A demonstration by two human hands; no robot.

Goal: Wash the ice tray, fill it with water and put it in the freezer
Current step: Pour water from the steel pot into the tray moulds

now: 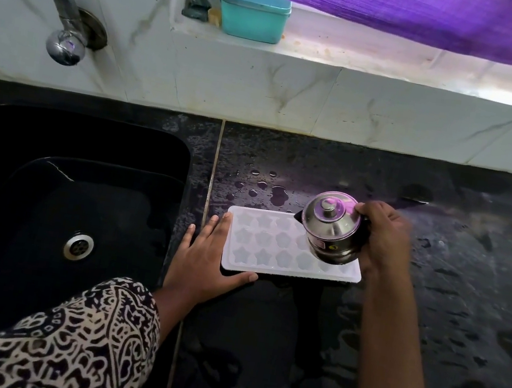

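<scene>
Gripping a steel kettle (pixel 331 231), right hand (pixel 383 239) tilts it over ice tray (pixel 260 244) just below; left hand (pixel 204 254) flat, fingers straight, against tray's left edge.

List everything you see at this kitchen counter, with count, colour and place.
counter: one, black, wet, across the foreground
sink: one, black, left
tap: one, grey and chrome, wall above the sink
tray: one, translucent white, on the counter right of the sink
kettle: one, steel, tilted above the tray's right end
box: one, teal, window ledge
curtain: one, purple, top
left hand: flat on the counter, against the tray's left edge
right hand: grips the kettle
</scene>
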